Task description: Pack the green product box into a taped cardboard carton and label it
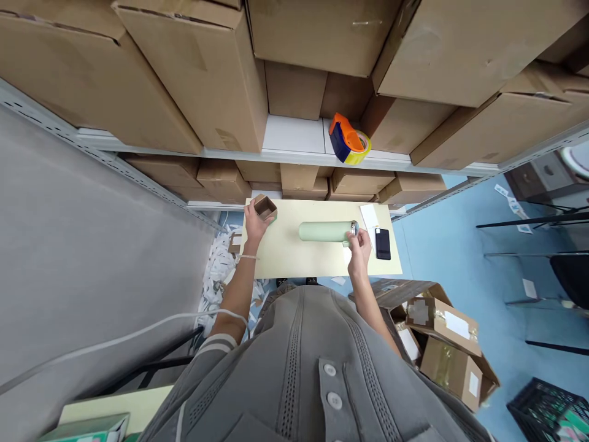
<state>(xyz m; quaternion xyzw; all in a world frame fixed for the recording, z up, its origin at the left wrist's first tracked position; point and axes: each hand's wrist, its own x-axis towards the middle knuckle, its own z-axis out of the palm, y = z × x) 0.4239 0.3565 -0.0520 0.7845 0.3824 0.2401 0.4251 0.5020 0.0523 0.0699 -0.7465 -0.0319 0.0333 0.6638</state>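
My left hand (256, 223) is closed around a small open cardboard box (265, 207) at the left end of the cream table (294, 261). The box's opening faces up toward me, and its inside looks hollow. A pale green bottle (324, 231) lies sideways over the middle of the table. At its right end is a shiny metal-coloured cap, and my right hand (360, 250) grips it there. Whether the bottle rests on the tabletop or hangs just above it, I cannot tell.
A black phone (382, 244) and white paper (369, 218) lie at the table's right. Above, a shelf (294, 136) holds cartons and an orange tape dispenser (348, 139). Shredded paper (214, 270) covers the floor at left. A large carton of boxes (435, 288) stands at lower right.
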